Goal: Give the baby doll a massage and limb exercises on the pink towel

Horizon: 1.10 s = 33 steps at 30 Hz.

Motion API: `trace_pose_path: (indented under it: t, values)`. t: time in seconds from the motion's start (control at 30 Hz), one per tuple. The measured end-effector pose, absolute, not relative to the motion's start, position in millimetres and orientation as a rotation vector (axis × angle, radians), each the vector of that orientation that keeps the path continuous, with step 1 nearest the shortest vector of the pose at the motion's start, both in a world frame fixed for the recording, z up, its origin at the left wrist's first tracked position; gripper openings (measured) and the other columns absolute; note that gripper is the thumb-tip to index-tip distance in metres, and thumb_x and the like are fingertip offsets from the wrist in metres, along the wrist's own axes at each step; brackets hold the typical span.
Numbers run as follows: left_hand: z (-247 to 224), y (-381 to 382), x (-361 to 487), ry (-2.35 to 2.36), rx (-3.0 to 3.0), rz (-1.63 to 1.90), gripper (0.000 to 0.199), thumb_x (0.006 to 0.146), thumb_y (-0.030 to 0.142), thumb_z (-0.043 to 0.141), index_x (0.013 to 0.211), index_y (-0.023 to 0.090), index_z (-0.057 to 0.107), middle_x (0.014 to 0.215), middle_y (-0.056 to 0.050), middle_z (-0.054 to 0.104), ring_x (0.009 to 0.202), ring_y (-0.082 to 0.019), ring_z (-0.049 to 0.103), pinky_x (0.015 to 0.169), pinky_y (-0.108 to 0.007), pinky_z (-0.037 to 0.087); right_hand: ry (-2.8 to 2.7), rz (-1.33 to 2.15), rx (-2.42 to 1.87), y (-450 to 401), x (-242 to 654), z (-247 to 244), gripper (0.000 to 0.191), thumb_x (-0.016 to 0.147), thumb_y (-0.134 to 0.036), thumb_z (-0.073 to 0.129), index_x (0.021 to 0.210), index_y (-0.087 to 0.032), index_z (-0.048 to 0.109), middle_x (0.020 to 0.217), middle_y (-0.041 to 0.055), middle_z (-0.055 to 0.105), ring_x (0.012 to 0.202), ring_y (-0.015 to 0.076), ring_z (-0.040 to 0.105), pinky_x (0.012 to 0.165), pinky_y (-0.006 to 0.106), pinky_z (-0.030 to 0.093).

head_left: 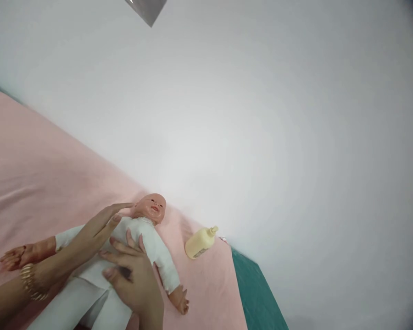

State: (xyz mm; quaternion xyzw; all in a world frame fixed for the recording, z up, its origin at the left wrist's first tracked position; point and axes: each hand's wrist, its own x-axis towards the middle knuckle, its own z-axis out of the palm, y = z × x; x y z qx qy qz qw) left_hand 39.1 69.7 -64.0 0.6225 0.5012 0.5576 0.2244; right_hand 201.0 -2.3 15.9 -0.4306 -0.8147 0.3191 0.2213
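A baby doll (150,238) with a bald head and a white cloth body lies on its back on a pink cloth (206,293), arms spread. My left hand (101,227) reaches across the doll's chest and shoulder, fingers stretched toward the side of its head; a gold bracelet is on that wrist. Over the doll's belly and chest is my right hand (132,270), its fingers spread with the tips at the white cloth. Neither hand grips anything. Parts of the doll's torso are hidden beneath my hands and forearm.
A pale yellow pump bottle (198,244) stands on the pink cloth to the right of the doll. Green surface (258,291) shows past the cloth's right edge. A white wall (261,137) rises behind, with a grey object (147,9) at the top.
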Motion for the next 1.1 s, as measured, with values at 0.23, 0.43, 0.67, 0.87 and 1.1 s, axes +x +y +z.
trace_pose_path:
  t: [0.23,0.43,0.67,0.87,1.1]
  values:
    - [-57.1,68.2,32.2,1.363,1.446,1.461,0.058,0.101,0.063,0.024,0.121,0.021,0.059,0.136,-0.005,0.062,0.131,-0.024,0.051,0.110,-0.035,0.041,-2.313,0.776,-1.308,10.0,194.8,-3.7,0.053,0.098,-0.059,0.047,0.144,-0.036,0.053,0.162,-0.0045,0.033,0.156,0.0266,0.014,0.128,0.050,0.004]
    - [-57.1,67.5,32.8,1.407,1.486,1.423,0.053,0.099,0.062,0.030,0.118,0.024,0.063,0.128,-0.001,0.067,0.124,-0.027,0.055,0.105,-0.035,0.042,-2.220,0.699,-1.479,18.6,205.6,-17.2,0.061,0.099,-0.062,0.039,0.155,-0.036,0.035,0.167,-0.0053,0.015,0.157,0.0284,-0.003,0.124,0.062,-0.006]
    - [-52.2,63.0,37.2,1.233,1.679,1.244,0.036,0.091,0.054,0.052,0.096,0.028,0.076,0.106,0.001,0.075,0.103,-0.024,0.066,0.097,-0.033,0.047,-2.102,0.792,-1.577,28.2,236.3,-23.1,0.078,0.096,-0.063,0.046,0.160,-0.026,0.020,0.167,0.0045,0.014,0.157,0.0308,0.006,0.123,0.063,-0.004]
    - [-61.9,54.7,55.9,0.702,1.916,0.982,0.027,0.077,0.058,0.073,0.083,0.034,0.083,0.090,0.000,0.078,0.096,-0.028,0.072,0.106,-0.042,0.045,-2.124,0.991,-1.725,23.7,272.0,-12.6,0.100,0.081,-0.066,0.067,0.159,-0.025,0.019,0.167,0.0070,0.013,0.157,0.0325,0.002,0.120,0.064,-0.014]
    - [-81.9,51.8,62.4,0.639,2.513,0.835,0.029,0.097,0.034,0.060,0.123,0.039,0.071,0.129,0.006,0.068,0.133,-0.020,0.055,0.121,-0.042,0.032,-2.227,1.122,-1.856,26.7,279.9,-6.4,0.131,0.064,-0.062,0.083,0.160,-0.023,0.003,0.168,0.0042,-0.002,0.156,0.0268,-0.012,0.120,0.059,-0.018]
